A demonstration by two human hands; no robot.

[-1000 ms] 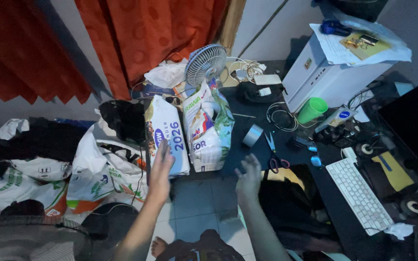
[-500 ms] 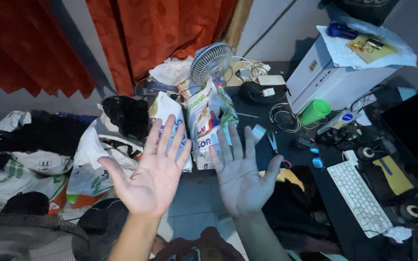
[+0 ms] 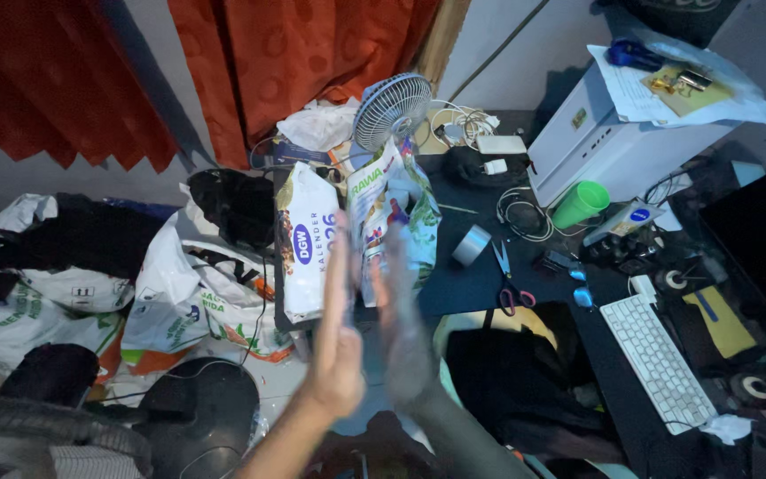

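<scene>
Bare and empty, our left hand (image 3: 337, 355) and right hand (image 3: 403, 341), spread palm-up half a second ago, have turned edge-on, palms nearly meeting, fingers straight, gripping nothing; the white printed bags (image 3: 308, 248) stand untouched just beyond our fingertips.

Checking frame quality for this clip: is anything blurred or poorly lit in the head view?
Head view: dim, bluish light throughout; the right hand is smeared by motion blur, the left hand slightly soft; the keyboard and fan stay fairly sharp; the bottom-left corner is dark and blurred.
</scene>
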